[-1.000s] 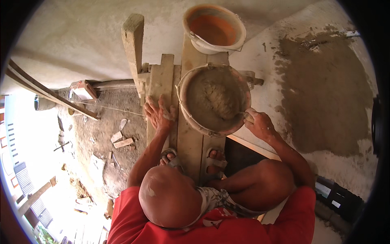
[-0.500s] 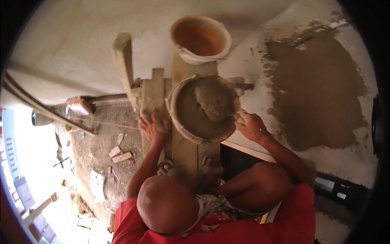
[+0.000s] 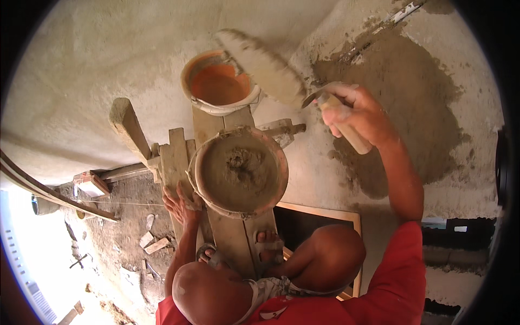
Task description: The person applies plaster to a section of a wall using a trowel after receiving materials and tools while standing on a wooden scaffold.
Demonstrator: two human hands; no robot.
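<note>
My right hand (image 3: 358,112) is closed on the wooden handle (image 3: 355,138) of a trowel. Its blade, heaped with grey mortar (image 3: 262,67), is raised over the back of the planks, blurred by motion. Below it sits a round bucket of wet mortar (image 3: 238,197) with a lumpy hollow in the middle. Behind that, a pale bucket with an orange inside (image 3: 216,84) is partly covered by the trowel. My left hand (image 3: 183,205) rests open on a plank (image 3: 176,160) left of the mortar bucket. My sandalled feet and bent knees are on or above the boards.
An upright timber (image 3: 125,127) stands left of the buckets. The wall (image 3: 81,92) has a wet mortar patch (image 3: 401,151) at right, above a dark framed opening (image 3: 303,216). Down to the left lie long strips (image 3: 65,200), brick pieces (image 3: 157,245) and rubble on the ground.
My right hand has lifted the trowel out of the mortar bucket, up and to the right, with mortar on its blade. The view has shifted, so the buckets appear lower and further left.
</note>
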